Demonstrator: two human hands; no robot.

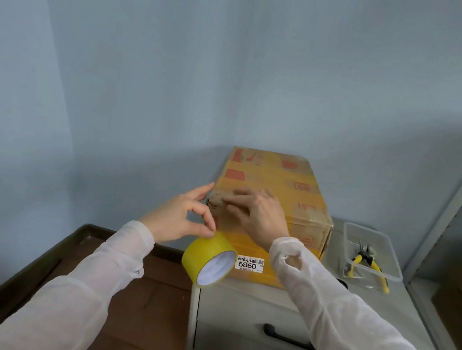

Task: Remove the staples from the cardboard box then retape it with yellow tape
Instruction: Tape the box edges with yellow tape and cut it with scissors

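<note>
— Holding what, that left hand (182,221)?
— Pinching the yellow tape roll (206,259), just in front of the cardboard box (277,182). Right hand (259,216) presses flat fingers on its top; the box sits on the drawer cabinet (231,312).

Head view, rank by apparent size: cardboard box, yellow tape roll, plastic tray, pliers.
1. cardboard box
2-3. plastic tray and yellow tape roll: these look about alike, and the roll is nearer the camera, so they are left unranked
4. pliers, lying in the tray
</note>
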